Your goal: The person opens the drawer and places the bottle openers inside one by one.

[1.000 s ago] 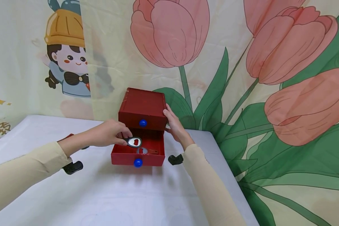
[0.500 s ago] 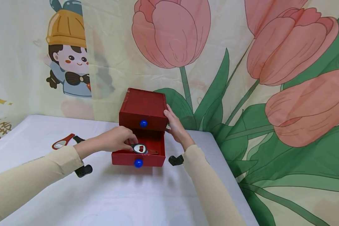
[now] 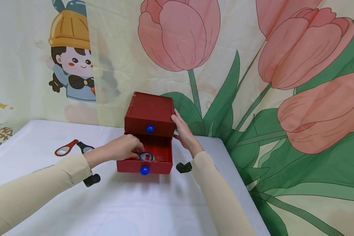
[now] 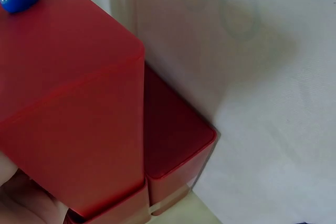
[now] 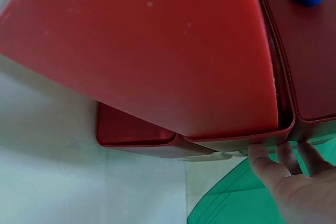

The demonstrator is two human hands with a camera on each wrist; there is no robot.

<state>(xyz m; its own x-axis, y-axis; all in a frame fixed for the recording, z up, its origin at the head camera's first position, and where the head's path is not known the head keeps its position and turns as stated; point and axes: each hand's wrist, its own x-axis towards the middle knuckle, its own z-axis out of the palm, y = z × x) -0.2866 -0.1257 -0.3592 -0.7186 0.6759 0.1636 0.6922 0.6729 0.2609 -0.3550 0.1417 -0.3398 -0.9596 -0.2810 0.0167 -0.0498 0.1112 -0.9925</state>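
Inside the pulled-out drawer [image 3: 127,166] of a red drawer cabinet [image 3: 153,106] is a black bottle opener [image 3: 143,155]. My left hand [image 3: 125,147] reaches in and pinches its handle end; the fingertips are partly hidden. The opener's head lies over a second bottle opener with an orange-brown handle [image 3: 160,159]. Against the cabinet's right side rests my right hand [image 3: 184,132], its fingers extended. The right wrist view shows those fingers [image 5: 286,158] touching the cabinet's side.
A red bottle opener [image 3: 65,149] and another black bottle opener [image 3: 83,146] lie on the white-covered table [image 3: 153,206], left of the cabinet. Blue knobs [image 3: 150,129] stick out from the drawer fronts. A flower-printed curtain [image 3: 177,39] hangs close behind.
My left hand has lowered the black bottle opener into the drawer, down and slightly right, onto the orange-handled one. The right hand has stayed against the cabinet.
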